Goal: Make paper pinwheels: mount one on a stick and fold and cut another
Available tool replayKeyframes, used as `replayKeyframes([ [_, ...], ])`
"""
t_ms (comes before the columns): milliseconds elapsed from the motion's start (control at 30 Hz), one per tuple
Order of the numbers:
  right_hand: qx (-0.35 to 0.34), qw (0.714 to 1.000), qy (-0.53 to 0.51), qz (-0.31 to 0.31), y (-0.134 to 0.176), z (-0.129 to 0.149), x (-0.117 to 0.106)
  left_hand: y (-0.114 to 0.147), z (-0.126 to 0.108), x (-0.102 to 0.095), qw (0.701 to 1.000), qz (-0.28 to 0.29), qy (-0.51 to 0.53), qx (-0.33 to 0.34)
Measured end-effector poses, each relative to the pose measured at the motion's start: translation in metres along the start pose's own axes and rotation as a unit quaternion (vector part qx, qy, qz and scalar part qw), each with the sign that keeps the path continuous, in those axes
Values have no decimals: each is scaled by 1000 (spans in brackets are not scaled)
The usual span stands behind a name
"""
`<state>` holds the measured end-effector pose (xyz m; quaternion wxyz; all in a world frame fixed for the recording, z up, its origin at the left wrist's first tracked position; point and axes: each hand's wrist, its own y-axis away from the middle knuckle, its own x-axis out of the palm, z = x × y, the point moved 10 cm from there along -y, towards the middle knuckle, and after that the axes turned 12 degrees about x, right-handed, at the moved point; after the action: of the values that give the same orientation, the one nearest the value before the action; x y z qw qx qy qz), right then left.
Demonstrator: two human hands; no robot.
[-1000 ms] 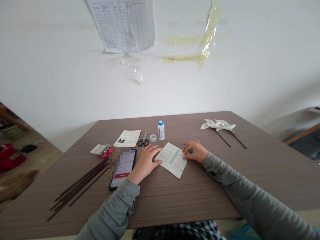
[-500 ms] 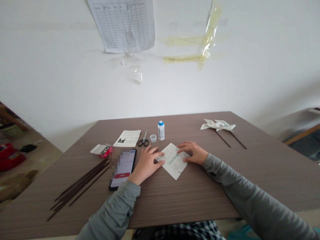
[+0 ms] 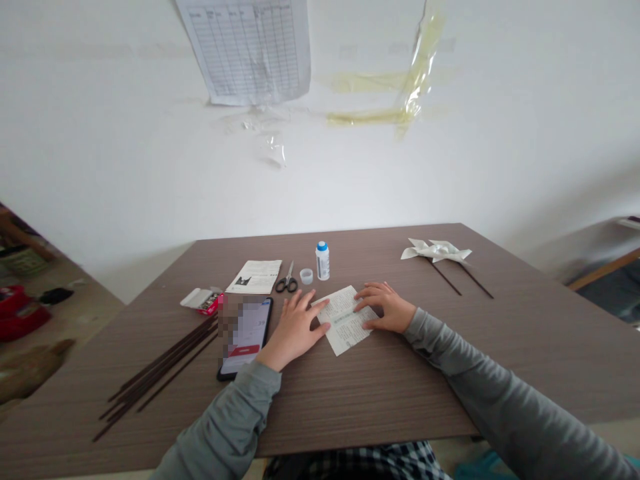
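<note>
A square of printed paper [image 3: 345,323] lies flat on the table between my hands, turned at a slant, with a crease or printed band across its middle. My left hand [image 3: 296,327] has its fingers spread, thumb and fingertips at the paper's left edge. On the opposite side my right hand [image 3: 387,308] rests its spread fingertips on the paper's right part. Neither hand is closed. Just beyond the paper stand a white glue bottle [image 3: 323,263] with a blue top and a small clear cap [image 3: 307,276].
Scissors [image 3: 287,283], a stack of printed paper [image 3: 255,276], an opened red box [image 3: 204,300], a phone [image 3: 250,337] and several dark sticks [image 3: 155,373] lie to the left. Two paper pinwheels [image 3: 436,250] on sticks lie at the back right. A wall [image 3: 390,187] borders the table's far edge.
The paper has turned clockwise, its lower corner swinging left. My hands have shifted only slightly and stay at its two sides.
</note>
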<state>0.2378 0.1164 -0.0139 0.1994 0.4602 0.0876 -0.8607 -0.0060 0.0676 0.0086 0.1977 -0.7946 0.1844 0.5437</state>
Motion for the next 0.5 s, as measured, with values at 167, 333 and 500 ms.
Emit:
replayKeyframes([
  [167,-3,999,26,-25,6,12,-1,-1,-6,7,999,27,34,28],
  [333,12,998,54,-28,10,19,-2,-1,-9,7,997,30,45,48],
  [500,-1,996,69,-47,13,24,-5,-2,-7,6,998,43,22,27],
])
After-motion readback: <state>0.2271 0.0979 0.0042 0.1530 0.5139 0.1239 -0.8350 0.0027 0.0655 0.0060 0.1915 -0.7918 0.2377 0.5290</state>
